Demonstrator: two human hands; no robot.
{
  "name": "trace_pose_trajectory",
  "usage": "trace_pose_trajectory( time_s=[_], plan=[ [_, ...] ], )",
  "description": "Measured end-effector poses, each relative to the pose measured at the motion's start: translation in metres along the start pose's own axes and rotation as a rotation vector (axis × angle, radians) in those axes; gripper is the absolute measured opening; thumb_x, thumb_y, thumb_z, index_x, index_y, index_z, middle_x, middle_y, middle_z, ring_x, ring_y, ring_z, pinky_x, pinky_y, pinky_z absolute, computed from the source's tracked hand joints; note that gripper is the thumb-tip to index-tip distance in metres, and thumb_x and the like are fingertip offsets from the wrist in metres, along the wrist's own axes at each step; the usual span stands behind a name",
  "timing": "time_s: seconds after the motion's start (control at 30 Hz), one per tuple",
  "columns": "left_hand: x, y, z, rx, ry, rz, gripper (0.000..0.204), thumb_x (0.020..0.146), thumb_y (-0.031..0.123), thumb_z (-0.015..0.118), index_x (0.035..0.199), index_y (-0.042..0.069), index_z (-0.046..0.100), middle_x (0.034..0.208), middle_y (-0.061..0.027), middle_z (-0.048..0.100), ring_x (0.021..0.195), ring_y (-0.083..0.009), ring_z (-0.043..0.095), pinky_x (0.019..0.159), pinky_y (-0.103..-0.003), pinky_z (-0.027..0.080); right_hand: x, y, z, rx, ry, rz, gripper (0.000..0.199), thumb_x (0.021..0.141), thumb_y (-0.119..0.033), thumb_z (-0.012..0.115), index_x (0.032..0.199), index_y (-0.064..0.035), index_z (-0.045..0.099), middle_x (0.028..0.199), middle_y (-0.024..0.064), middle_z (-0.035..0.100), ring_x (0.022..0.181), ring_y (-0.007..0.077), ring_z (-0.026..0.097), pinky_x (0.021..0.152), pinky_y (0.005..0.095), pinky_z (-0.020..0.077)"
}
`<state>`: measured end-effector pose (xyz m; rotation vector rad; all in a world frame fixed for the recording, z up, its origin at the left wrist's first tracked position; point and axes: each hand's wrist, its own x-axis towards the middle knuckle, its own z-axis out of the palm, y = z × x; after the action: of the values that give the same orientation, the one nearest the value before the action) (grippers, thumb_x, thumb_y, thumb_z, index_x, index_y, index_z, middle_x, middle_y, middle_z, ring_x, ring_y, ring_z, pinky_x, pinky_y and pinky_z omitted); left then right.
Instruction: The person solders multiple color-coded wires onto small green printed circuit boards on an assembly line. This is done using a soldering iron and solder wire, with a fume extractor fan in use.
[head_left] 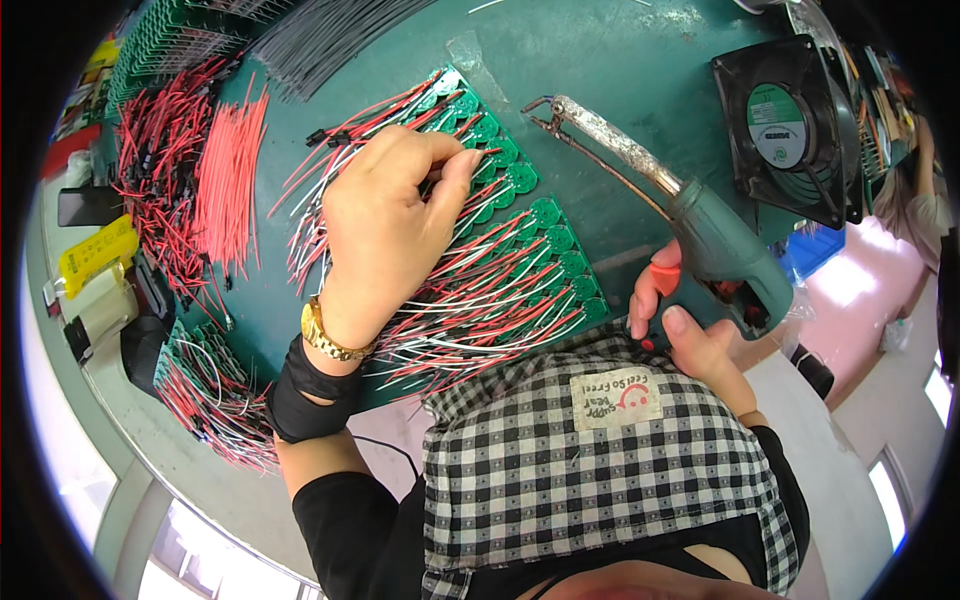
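Note:
My left hand (385, 215), with a gold watch on its wrist, is over the upper panel of small round green circuit boards (520, 178). Its thumb and forefinger are pinched together on a thin red wire, whose end shows just past the fingertips at a board. My right hand (700, 345) is closed around the handle of a soldering gun (735, 250) with a red trigger. The gun's tip points up and left, apart from the boards. Many red, white and black wires (470, 290) fan leftward from the lower panel, nearest my apron.
A black fan (785, 130) stands at the right. Loose red wires (228, 185) and red-black wires with connectors (165, 150) lie at the left, grey wires (325, 40) at the back. More wired boards (205, 375) sit at the lower left beside a yellow package (98, 257).

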<state>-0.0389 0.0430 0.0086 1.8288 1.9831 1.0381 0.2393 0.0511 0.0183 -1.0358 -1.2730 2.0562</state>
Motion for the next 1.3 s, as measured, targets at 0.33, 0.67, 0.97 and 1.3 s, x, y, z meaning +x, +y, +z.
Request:
trace_pose_trajectory(
  time_s=[0.33, 0.67, 0.97, 1.3],
  plan=[
    [0.001, 0.004, 0.004, 0.187, -0.022, 0.107, 0.01, 0.072, 0.009, 0.071, 0.072, 0.007, 0.061, 0.067, -0.005, 0.056, 0.055, -0.0228, 0.057, 0.049, -0.032, 0.046, -0.002, -0.016, -0.011, -0.367, -0.279, 0.028, 0.043, 0.083, -0.009, 0.059, 0.122, -0.004, 0.042, 0.09, 0.0137, 0.054, 0.08, 0.0204, 0.057, 0.073, 0.0344, 0.0494],
    [0.003, 0.006, 0.008, 0.005, 0.026, -0.056, 0.012, 0.069, 0.007, 0.071, 0.066, 0.006, 0.059, 0.062, -0.0035, 0.056, 0.052, -0.0175, 0.056, 0.048, -0.029, 0.045, -0.011, -0.007, -0.004, -0.43, -0.023, 0.147, 0.031, 0.071, -0.012, 0.066, 0.1, -0.0046, 0.061, 0.085, 0.0063, 0.064, 0.079, 0.02, 0.062, 0.07, 0.0318, 0.0502],
    [0.003, 0.004, 0.009, 0.029, 0.028, -0.055, 0.013, 0.068, 0.007, 0.071, 0.064, 0.006, 0.058, 0.059, -0.0027, 0.055, 0.051, -0.0161, 0.055, 0.048, -0.028, 0.044, -0.009, 0.007, -0.016, -0.931, -0.154, -0.247, 0.044, 0.061, -0.018, 0.07, 0.102, -0.0059, 0.062, 0.098, 0.0126, 0.062, 0.083, 0.0299, 0.061, 0.07, 0.0361, 0.0507],
    [0.003, 0.001, 0.009, 0.045, 0.028, -0.034, 0.014, 0.068, 0.008, 0.07, 0.062, 0.006, 0.058, 0.058, -0.0034, 0.054, 0.05, -0.0168, 0.055, 0.047, -0.028, 0.043, -0.002, 0.008, -0.01, -0.863, -0.127, -0.261, 0.04, 0.06, -0.017, 0.07, 0.099, -0.0062, 0.063, 0.097, 0.0115, 0.061, 0.078, 0.0293, 0.061, 0.066, 0.0347, 0.0504]
  ],
)
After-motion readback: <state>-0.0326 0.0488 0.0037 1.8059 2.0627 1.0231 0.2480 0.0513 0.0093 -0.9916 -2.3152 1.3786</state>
